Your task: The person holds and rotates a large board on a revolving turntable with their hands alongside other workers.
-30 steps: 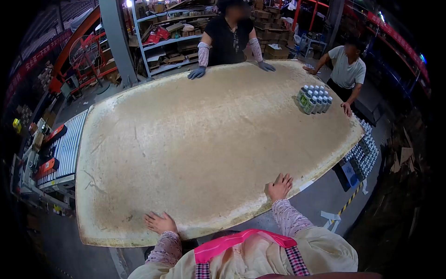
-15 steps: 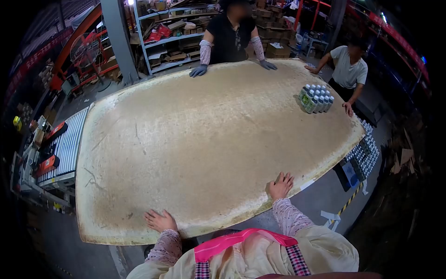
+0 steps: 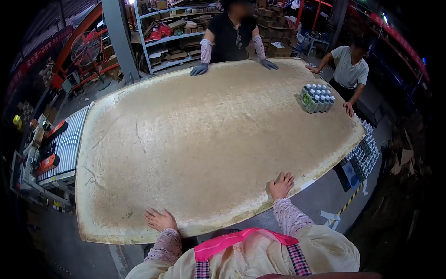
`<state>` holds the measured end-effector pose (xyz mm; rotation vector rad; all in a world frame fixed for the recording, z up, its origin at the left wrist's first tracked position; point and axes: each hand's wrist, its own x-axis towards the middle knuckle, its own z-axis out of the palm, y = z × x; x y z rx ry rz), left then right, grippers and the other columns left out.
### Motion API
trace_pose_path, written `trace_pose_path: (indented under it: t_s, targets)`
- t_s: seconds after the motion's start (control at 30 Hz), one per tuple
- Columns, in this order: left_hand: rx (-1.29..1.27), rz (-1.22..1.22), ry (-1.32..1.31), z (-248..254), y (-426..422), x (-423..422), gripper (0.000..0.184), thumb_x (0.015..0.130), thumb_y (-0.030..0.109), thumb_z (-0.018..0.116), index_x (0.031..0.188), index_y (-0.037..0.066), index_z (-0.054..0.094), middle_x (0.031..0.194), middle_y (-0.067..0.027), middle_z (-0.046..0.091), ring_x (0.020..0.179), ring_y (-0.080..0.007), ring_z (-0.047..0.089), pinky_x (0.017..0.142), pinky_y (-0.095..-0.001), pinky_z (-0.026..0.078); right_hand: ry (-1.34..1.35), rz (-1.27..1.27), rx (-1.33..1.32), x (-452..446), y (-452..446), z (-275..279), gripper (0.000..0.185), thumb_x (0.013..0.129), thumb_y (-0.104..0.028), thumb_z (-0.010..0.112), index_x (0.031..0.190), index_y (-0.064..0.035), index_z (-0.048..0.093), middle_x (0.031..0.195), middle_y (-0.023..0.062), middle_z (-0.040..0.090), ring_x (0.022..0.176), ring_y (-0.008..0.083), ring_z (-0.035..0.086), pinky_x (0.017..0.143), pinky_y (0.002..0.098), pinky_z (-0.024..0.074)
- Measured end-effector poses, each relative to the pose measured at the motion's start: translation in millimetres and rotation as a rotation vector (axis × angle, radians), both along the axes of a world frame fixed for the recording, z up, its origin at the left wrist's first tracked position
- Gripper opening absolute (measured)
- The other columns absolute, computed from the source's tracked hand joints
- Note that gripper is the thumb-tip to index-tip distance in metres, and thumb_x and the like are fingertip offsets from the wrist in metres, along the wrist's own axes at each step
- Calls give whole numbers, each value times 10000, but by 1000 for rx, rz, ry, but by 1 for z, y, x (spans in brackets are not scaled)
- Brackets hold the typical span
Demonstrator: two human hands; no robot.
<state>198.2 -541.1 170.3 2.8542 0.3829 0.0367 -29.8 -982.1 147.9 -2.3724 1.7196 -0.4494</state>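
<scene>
Cluttered shelves (image 3: 174, 39) stand beyond the worn tabletop (image 3: 209, 139) where the wearer's hands (image 3: 161, 220) (image 3: 280, 186) lie spread.

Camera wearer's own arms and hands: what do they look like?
The left hand and right hand are ungloved. Both forearms wear pale pinkish-lilac sleeve covers with a small, darker scattered print, reaching the wrists. Above them is a loose, cream-coloured garment. No cables are visible.
</scene>
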Motion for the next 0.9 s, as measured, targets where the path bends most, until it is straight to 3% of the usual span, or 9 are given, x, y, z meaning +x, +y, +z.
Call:
trace_pose_path:
  t_s: [0.9]
  targets:
    - [21, 5, 11, 3, -2, 0, 738, 953, 394, 604, 1539, 9, 372, 1652, -255, 239, 1547, -409, 193, 1245, -570, 165, 0, -5, -4, 0, -1, -2, 760, 794, -327, 658, 1489, -73, 484, 1619, 271, 307, 1526, 509, 173, 1235, 605, 179]
